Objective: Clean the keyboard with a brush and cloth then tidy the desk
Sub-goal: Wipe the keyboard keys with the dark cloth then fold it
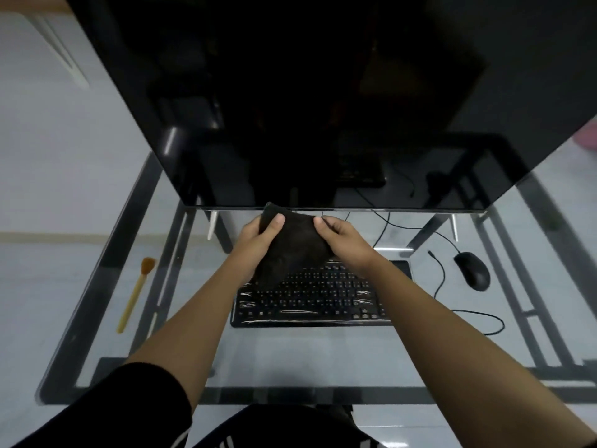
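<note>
At frame centre, the left hand [263, 229] and right hand [339, 232] each pinch the dark cloth [292, 245] above the keyboard [310, 302], likely arranging a wiping face. The brush [137, 292] lies at left on the glass desk [290, 357].

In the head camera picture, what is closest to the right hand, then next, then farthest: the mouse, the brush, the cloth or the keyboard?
1. The cloth, gripped by the right hand itself.
2. The keyboard, just below the hand, in the middle.
3. The mouse, off to the right side.
4. The brush, far over on the left side.
</note>
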